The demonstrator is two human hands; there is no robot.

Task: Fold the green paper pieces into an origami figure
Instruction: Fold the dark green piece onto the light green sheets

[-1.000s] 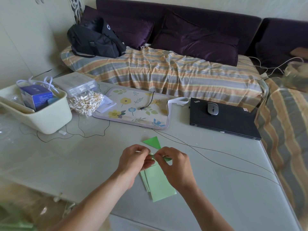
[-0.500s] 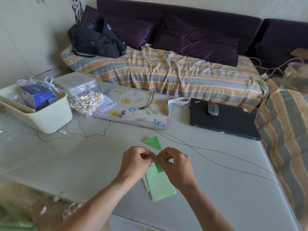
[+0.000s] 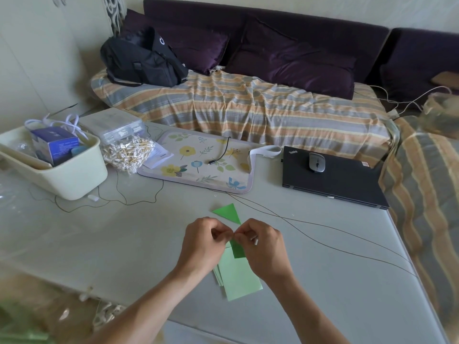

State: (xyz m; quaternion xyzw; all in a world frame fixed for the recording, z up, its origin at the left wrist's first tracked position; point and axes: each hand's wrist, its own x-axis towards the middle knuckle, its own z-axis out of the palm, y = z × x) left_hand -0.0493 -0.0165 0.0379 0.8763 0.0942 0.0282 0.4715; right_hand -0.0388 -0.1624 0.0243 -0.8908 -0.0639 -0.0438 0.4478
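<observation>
A small dark green folded paper piece (image 3: 237, 250) is pinched between both hands, just above the table. My left hand (image 3: 202, 247) and my right hand (image 3: 264, 248) meet at their fingertips on its top end, fingers curled. Most of the piece is hidden by the hands. Under them lies a stack of pale green paper sheets (image 3: 239, 278) on the grey table (image 3: 124, 244). A folded green triangle (image 3: 228, 212) lies flat on the table just beyond my hands.
A thin dark cable (image 3: 323, 234) runs across the table to the right of my hands. Further back are a floral mat (image 3: 198, 162), a black laptop (image 3: 347, 184) with a mouse (image 3: 316, 162) on it, a cream bin (image 3: 62, 170) and a bag of cotton swabs (image 3: 129, 152).
The dark green piece has turned from lying across between the hands to hanging downward below the fingertips. Both hands have closed together at its top.
</observation>
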